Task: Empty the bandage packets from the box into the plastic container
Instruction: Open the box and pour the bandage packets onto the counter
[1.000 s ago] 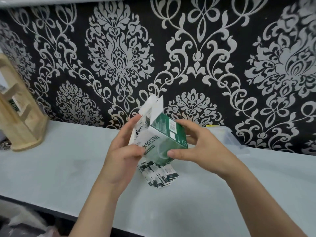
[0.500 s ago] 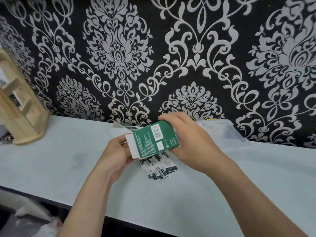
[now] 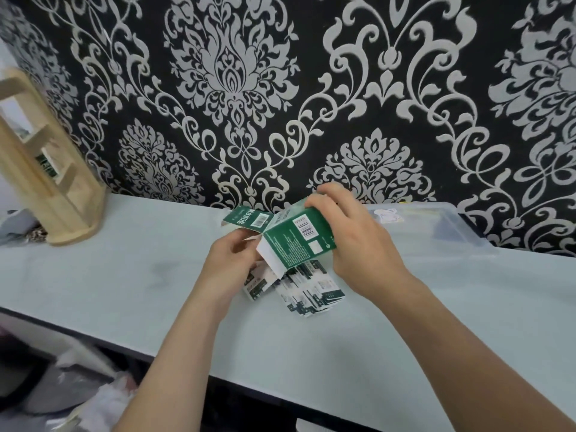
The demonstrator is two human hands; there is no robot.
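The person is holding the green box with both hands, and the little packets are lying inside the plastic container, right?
Not quite. The head view shows the little packets lying on the white table under the green box, not inside the plastic container. Both hands, left and right, do hold the box.

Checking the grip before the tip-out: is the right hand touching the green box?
Touching. The head view shows the right hand wrapped over the box, its fingers lying directly on the top edge.

Box (image 3: 296, 241) hides packets' (image 3: 311, 291) tops — print unreadable
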